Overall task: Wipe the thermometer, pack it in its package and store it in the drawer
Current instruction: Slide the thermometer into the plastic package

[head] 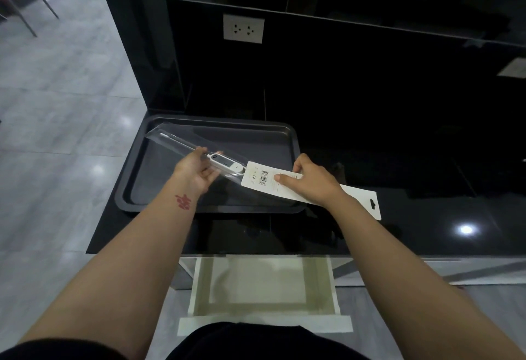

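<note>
A white thermometer (225, 163) with a thin probe lies inside a clear plastic sleeve (170, 135), held in the air above a dark tray. My left hand (196, 170) grips the sleeve and the thermometer at its middle. My right hand (308, 179) holds the white card insert (262, 178) of the package, thumb on top near the barcode. The card's left end reaches the thermometer's head; its hang-hole end sticks out behind my right wrist. Below me a white drawer (264, 285) stands pulled open, with nothing showing inside.
The dark baking tray (256, 143) sits on the glossy black countertop (412, 217), at its left end. A wall socket (243, 28) is on the black panel behind. Grey tiled floor lies to the left, with metal chair legs far back.
</note>
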`<state>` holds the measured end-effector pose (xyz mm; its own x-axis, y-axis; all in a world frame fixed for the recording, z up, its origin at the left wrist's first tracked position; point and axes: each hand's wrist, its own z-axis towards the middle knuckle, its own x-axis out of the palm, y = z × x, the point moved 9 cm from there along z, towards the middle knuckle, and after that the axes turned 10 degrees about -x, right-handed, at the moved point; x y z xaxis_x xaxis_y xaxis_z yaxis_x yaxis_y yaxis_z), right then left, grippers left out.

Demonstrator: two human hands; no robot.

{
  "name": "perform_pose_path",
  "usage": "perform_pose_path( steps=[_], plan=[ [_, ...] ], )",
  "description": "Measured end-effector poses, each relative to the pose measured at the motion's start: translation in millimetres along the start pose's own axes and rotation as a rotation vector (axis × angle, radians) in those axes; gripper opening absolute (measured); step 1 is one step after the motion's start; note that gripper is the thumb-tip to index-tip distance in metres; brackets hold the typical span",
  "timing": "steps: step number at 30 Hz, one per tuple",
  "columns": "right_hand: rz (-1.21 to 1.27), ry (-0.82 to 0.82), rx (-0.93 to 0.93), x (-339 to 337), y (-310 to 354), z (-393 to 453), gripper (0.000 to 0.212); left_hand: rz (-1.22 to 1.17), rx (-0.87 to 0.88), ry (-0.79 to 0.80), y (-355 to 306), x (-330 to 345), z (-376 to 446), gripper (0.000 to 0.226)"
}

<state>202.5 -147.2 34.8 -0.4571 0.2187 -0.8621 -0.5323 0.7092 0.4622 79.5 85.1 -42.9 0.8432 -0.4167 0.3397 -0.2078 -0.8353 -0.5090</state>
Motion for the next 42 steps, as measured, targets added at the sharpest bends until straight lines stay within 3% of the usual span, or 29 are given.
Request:
perform_pose_path(
  steps=[13,17,25,35,42],
  plan=[
    [-0.047,-0.091,0.003,-2,3,0,0.047,0.017,-0.011,-0.005,-9,2,3,0.021],
    [-0.004,-0.101,0.03,1,-2,0,0.049,-0.008,0.001,0.007,-9,4,-1,0.033],
    [-0.036,-0.144,0.057,-1,-2,-1,0.05,-0.098,0.006,0.07,4,21,-10,0.009],
    [-0.125,-0.185,-0.001,-1,15,15,0.057,-0.152,-0.069,0.193,51,53,-26,0.024],
    [-0.194,-0.046,0.0,9,24,28,0.054,-0.266,-0.079,0.256,72,69,-43,0.033]
  ],
)
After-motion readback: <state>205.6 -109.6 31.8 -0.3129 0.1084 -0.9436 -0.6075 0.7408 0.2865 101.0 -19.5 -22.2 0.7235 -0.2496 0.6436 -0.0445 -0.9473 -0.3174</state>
